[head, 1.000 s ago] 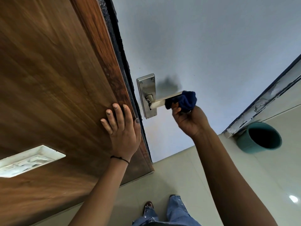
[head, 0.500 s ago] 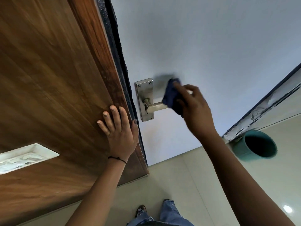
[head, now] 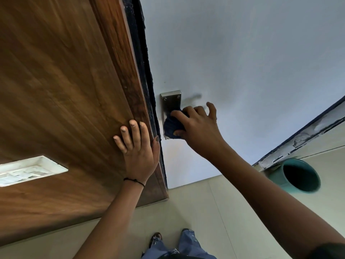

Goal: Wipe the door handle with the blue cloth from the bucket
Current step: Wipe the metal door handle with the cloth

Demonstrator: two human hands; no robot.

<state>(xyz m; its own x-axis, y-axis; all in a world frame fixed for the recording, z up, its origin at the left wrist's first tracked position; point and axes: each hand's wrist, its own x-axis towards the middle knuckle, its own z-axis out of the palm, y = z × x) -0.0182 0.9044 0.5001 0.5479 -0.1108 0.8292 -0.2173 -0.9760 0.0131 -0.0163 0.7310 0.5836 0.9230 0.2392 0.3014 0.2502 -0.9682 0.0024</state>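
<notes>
The metal door handle plate (head: pixel 170 99) is fixed to the pale grey door (head: pixel 242 62) beside its dark edge. My right hand (head: pixel 199 128) presses the dark blue cloth (head: pixel 172 126) against the lower part of the plate. The hand and cloth hide the lever. My left hand (head: pixel 139 148) lies flat with spread fingers on the brown wooden panel (head: pixel 65 90), its thumb by the panel's edge. The teal bucket (head: pixel 296 176) stands on the floor at the right, and I see nothing inside it.
A white switch plate (head: pixel 28 170) is set into the wooden panel at the left. Pale floor tiles (head: pixel 186 212) lie below, with my feet and jeans (head: pixel 177 245) at the bottom. A worn door frame (head: pixel 308 133) runs along the right, just above the bucket.
My right hand has carried the cloth from the lever's outer end leftward along it onto the plate. The left hand has stayed on the panel.
</notes>
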